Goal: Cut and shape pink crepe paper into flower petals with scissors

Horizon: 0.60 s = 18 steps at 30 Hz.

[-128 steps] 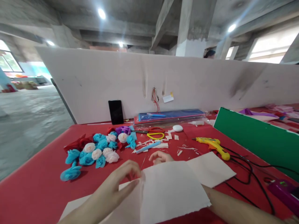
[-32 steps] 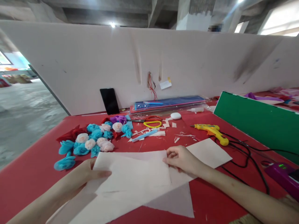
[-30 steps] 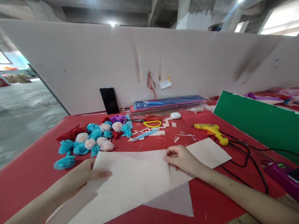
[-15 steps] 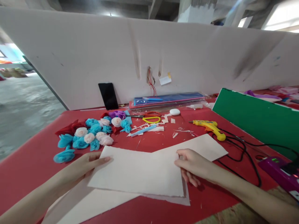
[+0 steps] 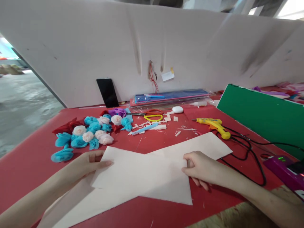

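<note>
A white rectangular paper sheet (image 5: 142,174) is held at both ends over the red tabletop. My left hand (image 5: 91,163) pinches its left end, thumb on top and fingers tucked underneath. At the right edge, my right hand (image 5: 197,167) grips the sheet between thumb and index finger, its other fingers loosely curled below. Another strip of white paper (image 5: 87,202) stretches diagonally beneath, toward the lower left. Further white paper (image 5: 204,145) reaches out at the upper right, behind my right hand. Where one sheet ends and another begins in the middle is hard to tell.
Blue, pink and red fabric flowers (image 5: 95,128) lie at left. Scissors (image 5: 154,117), a light-blue pen-like tool (image 5: 144,129) and paper scraps sit mid-table. A yellow glue gun (image 5: 213,126) with black cable, purple power strip (image 5: 282,169) and green board (image 5: 258,115) occupy the right.
The camera has tipped slightly downward. The held sheet's near edge has come down over the paper beneath it, and my right hand has shifted slightly right. Both hands keep their hold.
</note>
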Tool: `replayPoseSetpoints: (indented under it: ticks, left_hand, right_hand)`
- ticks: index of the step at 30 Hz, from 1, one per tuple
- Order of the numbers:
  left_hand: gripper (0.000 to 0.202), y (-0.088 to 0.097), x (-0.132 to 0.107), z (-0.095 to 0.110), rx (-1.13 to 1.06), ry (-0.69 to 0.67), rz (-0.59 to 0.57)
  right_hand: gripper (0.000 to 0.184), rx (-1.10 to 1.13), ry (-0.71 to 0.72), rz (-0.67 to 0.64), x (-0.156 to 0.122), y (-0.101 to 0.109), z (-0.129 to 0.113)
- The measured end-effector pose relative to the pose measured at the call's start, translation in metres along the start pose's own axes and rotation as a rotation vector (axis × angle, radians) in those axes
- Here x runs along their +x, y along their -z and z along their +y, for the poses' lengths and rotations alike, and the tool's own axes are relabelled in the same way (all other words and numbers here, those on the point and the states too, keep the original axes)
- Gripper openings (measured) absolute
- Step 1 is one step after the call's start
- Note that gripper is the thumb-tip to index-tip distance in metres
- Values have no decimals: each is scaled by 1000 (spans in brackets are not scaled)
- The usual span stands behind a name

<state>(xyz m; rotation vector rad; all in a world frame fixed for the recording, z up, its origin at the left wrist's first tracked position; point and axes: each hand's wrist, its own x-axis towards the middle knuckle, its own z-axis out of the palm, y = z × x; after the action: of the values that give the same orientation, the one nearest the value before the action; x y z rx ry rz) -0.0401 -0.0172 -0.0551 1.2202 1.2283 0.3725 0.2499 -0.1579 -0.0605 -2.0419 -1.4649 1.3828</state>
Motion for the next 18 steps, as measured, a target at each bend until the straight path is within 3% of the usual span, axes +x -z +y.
replayPoseSetpoints:
  ticks: [3,6,9,11,15,18]
  left_hand:
    - [56,-1,1,-2,27,-17,21]
    - [54,-2,1,-4,69,-46,53]
    - [48,-1,-1,-5,114,-90,104]
    - [43,0,-6,-3,136,-121,115]
    - [29,3,-23,6,266,-269,231]
    - [27,6,-37,15,340,-364,353]
  right_hand:
    - [17,-79,-17,46,2,-1,6]
    - [18,-169,-8,175,4,-2,7]
    - [21,-211,71,317,2,1,-2]
    - [32,-191,148,358,0,4,-12]
    - [60,-94,288,258,4,10,-28]
    - [55,-38,351,64,10,16,-35]
